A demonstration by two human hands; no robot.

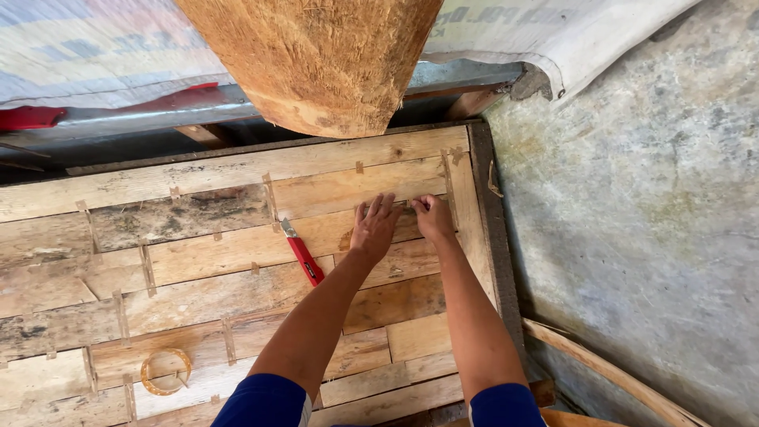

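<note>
Wooden panel (pixel 237 277) of pale strips, joined with short tape pieces, lies flat beneath both hands. Left hand (pixel 375 225) rests palm down, fingers spread, on a strip near the panel's far right corner. Right hand (pixel 433 217), just beside it, pinches something small at the strip joint (too small to identify). Red utility knife (pixel 303 255) lies left of the hands; tape roll (pixel 166 371) lies nearer, well apart.
</note>
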